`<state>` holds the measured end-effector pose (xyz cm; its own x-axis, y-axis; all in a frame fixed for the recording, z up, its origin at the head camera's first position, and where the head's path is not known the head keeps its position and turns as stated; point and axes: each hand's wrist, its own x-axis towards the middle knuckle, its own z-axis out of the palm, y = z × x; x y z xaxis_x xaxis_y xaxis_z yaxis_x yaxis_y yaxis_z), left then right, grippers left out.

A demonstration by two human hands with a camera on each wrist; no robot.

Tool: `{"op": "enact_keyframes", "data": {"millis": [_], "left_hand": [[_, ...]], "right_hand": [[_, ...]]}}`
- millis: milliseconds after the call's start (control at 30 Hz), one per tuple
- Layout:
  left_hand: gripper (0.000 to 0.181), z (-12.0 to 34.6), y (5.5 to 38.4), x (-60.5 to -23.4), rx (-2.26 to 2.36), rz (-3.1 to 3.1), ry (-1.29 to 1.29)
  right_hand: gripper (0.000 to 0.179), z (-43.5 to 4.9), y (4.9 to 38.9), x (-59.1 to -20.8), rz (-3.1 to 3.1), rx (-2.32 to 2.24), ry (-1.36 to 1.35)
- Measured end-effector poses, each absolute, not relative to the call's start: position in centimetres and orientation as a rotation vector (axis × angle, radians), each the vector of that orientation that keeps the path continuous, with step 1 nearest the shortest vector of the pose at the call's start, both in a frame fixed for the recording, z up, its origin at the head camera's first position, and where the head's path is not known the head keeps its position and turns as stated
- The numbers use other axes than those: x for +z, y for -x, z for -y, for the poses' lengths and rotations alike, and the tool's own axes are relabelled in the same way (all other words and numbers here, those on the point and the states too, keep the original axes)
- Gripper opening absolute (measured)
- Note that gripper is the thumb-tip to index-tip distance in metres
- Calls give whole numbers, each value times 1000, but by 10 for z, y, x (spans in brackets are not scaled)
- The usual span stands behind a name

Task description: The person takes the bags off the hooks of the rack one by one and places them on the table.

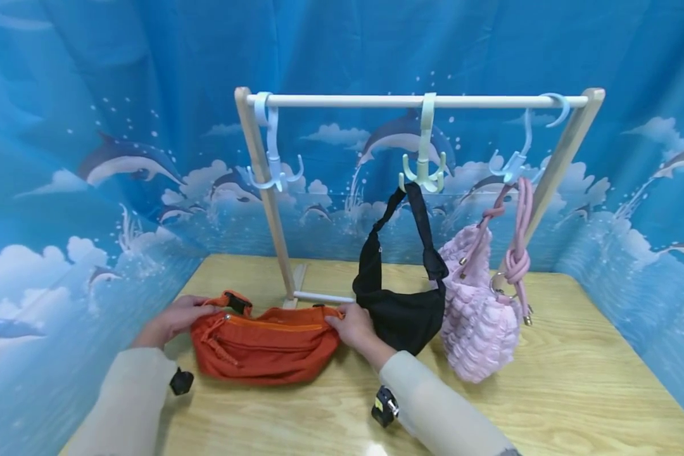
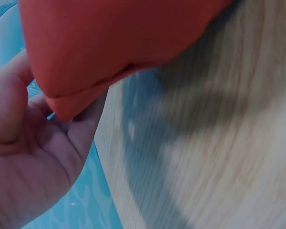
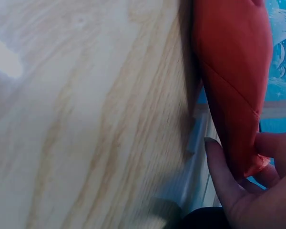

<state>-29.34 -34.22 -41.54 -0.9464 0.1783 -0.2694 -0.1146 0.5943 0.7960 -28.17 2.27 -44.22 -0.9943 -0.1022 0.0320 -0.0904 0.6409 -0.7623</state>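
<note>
An orange-red waist bag (image 1: pixel 268 354) is stretched out lengthwise at the left part of the worktop (image 1: pixel 593 367), in front of the rack's left post (image 1: pixel 268 209); its lower edge is close to the wood, though whether it touches cannot be told. A zipper runs along its upper front, and a black buckle (image 1: pixel 239 304) shows on the strap bunched at its top left. The left hand (image 1: pixel 179 315) pinches the bag's left end, its grip drawn in with thumb and fingers on either side of the corner. The right hand (image 1: pixel 356 324) has its grip on the opposite upper corner, pinching the fabric between thumb and fingers. Just beside the right hand, a black bag (image 1: pixel 405 316) hangs by its strap from a pale green hook (image 1: pixel 425 145). Next to it, partly behind, a pink puffy bag (image 1: pixel 481 339) hangs by knotted cords from a light blue hook (image 1: pixel 515 164) at the right. Another light blue hook (image 1: pixel 275 168) is on the left end of the rack's white top bar (image 1: pixel 348 101). Behind everything spreads a blue backdrop (image 1: pixel 177 63) printed with dolphins, clouds and splashing water.
</note>
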Motion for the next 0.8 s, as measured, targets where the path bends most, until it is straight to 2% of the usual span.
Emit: {"op": "enact_keyframes", "data": {"millis": [267, 600, 800], "left_hand": [[51, 335, 295, -415, 1116, -2639, -64], [51, 331, 300, -416, 1014, -2711, -45], [46, 330, 299, -418, 1040, -2717, -41]], "right_hand": [[26, -21, 276, -442, -2942, -1128, 188], [11, -19, 272, -439, -2973, -1145, 217], [32, -19, 269, -437, -2973, -1166, 190]]}}
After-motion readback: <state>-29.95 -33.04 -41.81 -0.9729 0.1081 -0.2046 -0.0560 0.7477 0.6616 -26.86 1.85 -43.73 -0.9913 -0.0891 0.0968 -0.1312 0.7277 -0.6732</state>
